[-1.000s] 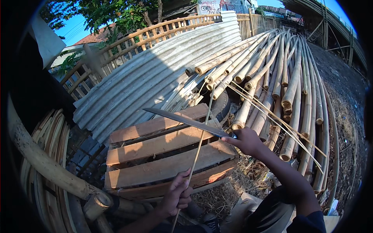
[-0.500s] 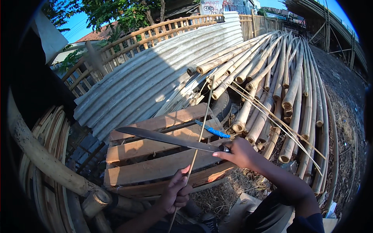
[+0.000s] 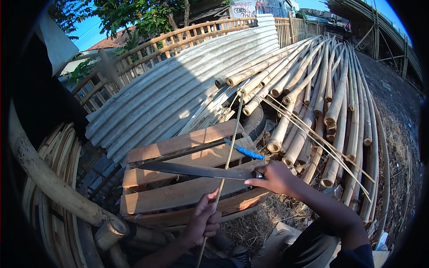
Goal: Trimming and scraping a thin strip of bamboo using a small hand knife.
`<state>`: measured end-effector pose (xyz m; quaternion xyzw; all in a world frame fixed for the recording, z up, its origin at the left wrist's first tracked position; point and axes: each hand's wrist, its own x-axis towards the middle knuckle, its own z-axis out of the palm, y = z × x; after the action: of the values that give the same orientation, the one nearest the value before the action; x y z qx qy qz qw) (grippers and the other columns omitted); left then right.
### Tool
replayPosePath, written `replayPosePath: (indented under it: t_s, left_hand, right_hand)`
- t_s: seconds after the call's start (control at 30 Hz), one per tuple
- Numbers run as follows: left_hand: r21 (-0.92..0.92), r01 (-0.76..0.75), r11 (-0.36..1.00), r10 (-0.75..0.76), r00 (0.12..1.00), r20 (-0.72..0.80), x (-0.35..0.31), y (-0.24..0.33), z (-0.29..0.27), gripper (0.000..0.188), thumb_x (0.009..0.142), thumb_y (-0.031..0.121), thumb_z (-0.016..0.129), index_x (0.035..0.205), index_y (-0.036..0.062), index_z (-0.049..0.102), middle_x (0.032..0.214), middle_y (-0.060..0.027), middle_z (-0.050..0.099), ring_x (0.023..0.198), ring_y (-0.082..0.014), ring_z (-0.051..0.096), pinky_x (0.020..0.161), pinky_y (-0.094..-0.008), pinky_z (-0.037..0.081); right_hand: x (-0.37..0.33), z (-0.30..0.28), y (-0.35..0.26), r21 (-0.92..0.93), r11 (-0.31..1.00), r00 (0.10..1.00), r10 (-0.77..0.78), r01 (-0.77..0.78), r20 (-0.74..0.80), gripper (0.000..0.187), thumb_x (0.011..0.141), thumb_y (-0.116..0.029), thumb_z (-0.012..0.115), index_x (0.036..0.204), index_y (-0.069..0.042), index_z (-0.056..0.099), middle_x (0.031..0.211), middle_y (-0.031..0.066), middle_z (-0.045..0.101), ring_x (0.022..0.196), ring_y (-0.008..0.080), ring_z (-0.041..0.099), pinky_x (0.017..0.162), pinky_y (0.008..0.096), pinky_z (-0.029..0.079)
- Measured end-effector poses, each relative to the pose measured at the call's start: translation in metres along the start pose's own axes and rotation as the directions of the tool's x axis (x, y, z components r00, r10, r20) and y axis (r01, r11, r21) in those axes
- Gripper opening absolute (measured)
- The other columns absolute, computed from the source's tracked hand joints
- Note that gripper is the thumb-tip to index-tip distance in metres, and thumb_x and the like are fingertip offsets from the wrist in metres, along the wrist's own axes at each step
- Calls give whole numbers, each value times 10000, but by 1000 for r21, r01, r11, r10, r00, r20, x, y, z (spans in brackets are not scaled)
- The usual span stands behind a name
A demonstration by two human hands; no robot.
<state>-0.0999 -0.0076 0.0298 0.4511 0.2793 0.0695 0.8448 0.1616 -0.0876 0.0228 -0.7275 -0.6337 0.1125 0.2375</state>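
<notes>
Outdoor bamboo yard; wooden pallet [image 3: 178,194] beneath my hands: left hand [image 3: 203,221] grips thin bamboo strip [image 3: 229,152], right hand [image 3: 273,177] clenches long blade [image 3: 192,169].

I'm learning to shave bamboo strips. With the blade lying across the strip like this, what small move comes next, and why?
Probably draw the machete along the thin bamboo strip: the right hand holds its blade flat across the strip, and the left hand grips the strip below the crossing.

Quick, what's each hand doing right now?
Left hand: closed around a thin bamboo strip.
Right hand: closed on the handle of a long knife, blade lying across the strip.
</notes>
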Motion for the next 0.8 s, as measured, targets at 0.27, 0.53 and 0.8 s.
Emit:
replayPosePath:
  t_s: [0.27, 0.53, 0.8]
  left_hand:
    - [20, 78, 997, -78, 997, 14, -12, -21, 13, 375, 986, 261, 359, 1351, 270, 273, 595, 40, 233, 411, -26, 172, 357, -165, 160]
    - [-74, 43, 996, -39, 998, 49, -6, -1, 5, 394, 983, 263, 358, 1365, 294, 269, 589, 55, 245, 404, -20, 167, 353, -161, 159]
    - [-95, 155, 983, -144, 983, 111, -9, -22, 12, 367, 987, 239, 338, 1337, 324, 266, 608, 46, 249, 419, -25, 171, 358, -162, 164]
  right_hand:
    - [30, 4, 82, 379, 853, 879, 445, -359, -171, 708, 838, -611, 474, 591, 46, 557, 452, 140, 436, 452, 286, 483, 526, 420, 402]
    - [-3, -3, 13, -53, 998, 996, -40, 36, -78, 684, 827, -635, 459, 665, 15, 599, 483, 172, 480, 529, 345, 546, 542, 424, 429]
    - [19, -11, 81, 315, 860, 870, 466, -402, -161, 721, 841, -601, 494, 681, 98, 566, 545, 186, 533, 600, 285, 604, 621, 428, 462]
